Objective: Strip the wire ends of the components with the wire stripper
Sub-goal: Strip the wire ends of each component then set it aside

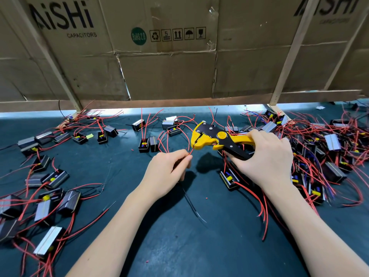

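Note:
My right hand (pixel 265 158) grips the handles of a yellow and black wire stripper (pixel 211 137), its jaws pointing left above the dark green table (pixel 179 236). My left hand (pixel 167 170) pinches a thin red wire (pixel 190 151) between thumb and fingertips. The wire's end reaches up to the lower edge of the stripper's jaws. Red loops of the same wire run back to a small black component (pixel 144 145) standing behind my left hand.
Several black and silver components with red wires lie scattered at the left (pixel 48 206) and in a dense heap at the right (pixel 329 148). A cardboard wall (pixel 165 56) with pale frame posts closes the back. Small red insulation bits dot the table.

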Demonstrator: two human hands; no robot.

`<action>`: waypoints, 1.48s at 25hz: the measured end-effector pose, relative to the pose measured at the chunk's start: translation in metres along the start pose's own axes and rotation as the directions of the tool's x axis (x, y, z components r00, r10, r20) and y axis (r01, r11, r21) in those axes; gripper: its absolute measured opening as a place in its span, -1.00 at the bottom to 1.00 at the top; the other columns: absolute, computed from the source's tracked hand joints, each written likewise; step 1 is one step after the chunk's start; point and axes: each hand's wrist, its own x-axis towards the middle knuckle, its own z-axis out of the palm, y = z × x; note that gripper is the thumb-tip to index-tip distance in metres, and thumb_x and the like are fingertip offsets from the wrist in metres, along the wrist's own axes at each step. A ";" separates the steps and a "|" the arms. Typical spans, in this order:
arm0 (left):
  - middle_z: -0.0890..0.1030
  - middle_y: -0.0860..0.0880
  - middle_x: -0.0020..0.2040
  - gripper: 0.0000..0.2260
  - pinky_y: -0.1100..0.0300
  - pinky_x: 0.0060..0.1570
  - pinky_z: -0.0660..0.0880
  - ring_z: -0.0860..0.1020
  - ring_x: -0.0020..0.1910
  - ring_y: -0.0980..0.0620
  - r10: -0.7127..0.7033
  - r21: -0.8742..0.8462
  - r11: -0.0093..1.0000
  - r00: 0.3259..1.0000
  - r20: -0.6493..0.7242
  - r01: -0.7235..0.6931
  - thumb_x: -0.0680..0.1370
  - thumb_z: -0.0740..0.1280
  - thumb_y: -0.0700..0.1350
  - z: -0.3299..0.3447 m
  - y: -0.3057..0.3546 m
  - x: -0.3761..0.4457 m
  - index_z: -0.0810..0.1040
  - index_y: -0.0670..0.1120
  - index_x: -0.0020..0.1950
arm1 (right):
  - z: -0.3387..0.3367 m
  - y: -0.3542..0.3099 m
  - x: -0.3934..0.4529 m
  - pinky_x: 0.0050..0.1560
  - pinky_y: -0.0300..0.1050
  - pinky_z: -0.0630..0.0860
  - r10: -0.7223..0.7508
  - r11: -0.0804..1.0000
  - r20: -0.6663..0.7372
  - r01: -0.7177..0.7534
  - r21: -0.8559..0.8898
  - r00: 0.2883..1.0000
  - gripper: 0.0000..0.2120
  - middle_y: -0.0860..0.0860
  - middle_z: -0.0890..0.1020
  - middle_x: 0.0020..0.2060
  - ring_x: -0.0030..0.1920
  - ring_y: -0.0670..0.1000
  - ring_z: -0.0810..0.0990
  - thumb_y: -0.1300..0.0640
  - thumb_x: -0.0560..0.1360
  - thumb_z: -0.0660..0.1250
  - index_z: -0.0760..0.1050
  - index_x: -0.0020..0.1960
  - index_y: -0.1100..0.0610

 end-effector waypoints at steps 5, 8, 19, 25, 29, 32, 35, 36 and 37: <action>0.59 0.04 -0.43 -0.81 0.21 -0.26 0.46 0.49 -0.44 0.12 -0.044 -0.108 0.992 0.990 0.133 0.058 0.62 0.31 -0.04 -0.006 0.000 0.001 0.51 -0.04 -0.18 | -0.002 -0.001 -0.001 -0.18 -0.03 0.30 0.014 0.999 0.027 -0.015 0.040 1.000 -0.55 0.00 0.62 -0.32 -0.21 0.15 0.63 -0.30 0.28 0.42 0.55 -0.18 0.09; 0.64 -0.04 -0.28 -0.85 0.28 -0.25 0.45 0.51 -0.33 0.06 -0.097 -0.252 0.950 0.942 0.320 0.184 0.50 0.46 0.04 -0.019 -0.002 -0.002 0.57 0.01 -0.10 | -0.002 -0.002 -0.001 -0.15 -0.01 0.38 0.046 0.997 0.059 -0.049 0.054 0.997 -0.56 0.00 0.64 -0.29 -0.17 0.16 0.64 -0.28 0.29 0.50 0.59 -0.15 0.09; 0.65 0.04 -0.35 -0.77 0.14 -0.13 0.49 0.55 -0.30 0.00 -0.093 -0.146 0.979 0.955 0.281 0.139 0.65 0.24 -0.08 -0.020 0.003 -0.001 0.57 -0.04 -0.18 | 0.001 0.003 0.000 -0.18 -0.01 0.30 0.036 0.999 0.012 -0.036 0.006 0.999 -0.50 0.01 0.59 -0.27 -0.15 0.18 0.58 -0.33 0.30 0.41 0.51 -0.15 0.11; 0.66 0.00 -0.29 -0.87 0.17 -0.14 0.48 0.55 -0.28 0.04 -0.085 -0.220 0.961 0.935 0.344 0.168 0.59 0.37 -0.06 -0.022 0.002 -0.001 0.58 -0.06 -0.13 | -0.004 -0.001 -0.002 -0.31 -0.12 0.32 0.031 0.999 -0.093 -0.028 0.030 0.995 -0.59 0.03 0.53 -0.52 -0.48 0.18 0.51 -0.12 0.16 0.64 0.51 -0.36 0.12; 0.66 -0.03 -0.13 -0.73 0.32 -0.11 0.46 0.54 -0.19 0.16 -0.035 -0.292 0.932 0.858 0.513 0.213 0.38 0.59 -0.11 -0.034 -0.005 -0.004 0.60 -0.05 0.00 | 0.002 0.004 -0.003 -0.13 0.08 0.34 0.075 0.996 -0.043 -0.077 -0.049 0.996 -0.47 0.12 0.59 -0.10 -0.06 0.23 0.51 -0.23 0.29 0.50 0.56 0.03 0.15; 0.68 -0.01 -0.22 -0.88 0.35 -0.20 0.45 0.55 -0.29 0.19 -0.024 -0.259 0.954 0.899 0.436 0.152 0.41 0.56 -0.19 -0.027 -0.006 -0.001 0.65 -0.10 -0.13 | 0.003 0.009 -0.002 -0.08 0.10 0.33 0.107 0.993 -0.044 -0.110 -0.050 0.993 -0.39 0.15 0.57 0.03 0.03 0.25 0.48 -0.25 0.28 0.51 0.55 0.13 0.16; 0.68 0.02 -0.30 -0.91 0.39 -0.27 0.42 0.53 -0.36 0.21 -0.044 -0.269 0.951 0.928 0.371 0.153 0.42 0.55 -0.16 -0.023 -0.007 0.001 0.67 -0.09 -0.20 | 0.004 0.011 -0.002 -0.06 0.10 0.35 0.138 0.990 -0.059 -0.139 -0.009 0.989 -0.39 0.16 0.58 0.04 0.04 0.26 0.48 -0.22 0.26 0.54 0.55 0.14 0.15; 0.68 0.03 -0.28 -0.91 0.38 -0.26 0.44 0.55 -0.34 0.20 -0.042 -0.295 0.942 0.926 0.376 0.162 0.41 0.56 -0.16 -0.023 -0.009 0.001 0.67 -0.08 -0.19 | 0.005 0.012 -0.002 -0.06 0.10 0.35 0.144 0.990 -0.061 -0.144 -0.004 0.988 -0.39 0.15 0.58 0.04 0.04 0.25 0.48 -0.22 0.27 0.53 0.55 0.14 0.15; 0.69 0.01 -0.25 -0.91 0.36 -0.23 0.46 0.56 -0.31 0.18 -0.038 -0.320 0.932 0.921 0.388 0.173 0.41 0.56 -0.16 -0.025 -0.010 0.001 0.68 -0.07 -0.17 | 0.005 0.012 -0.002 -0.06 0.10 0.35 0.145 0.989 -0.060 -0.146 -0.003 0.988 -0.39 0.14 0.57 0.04 0.04 0.25 0.47 -0.23 0.27 0.53 0.55 0.14 0.14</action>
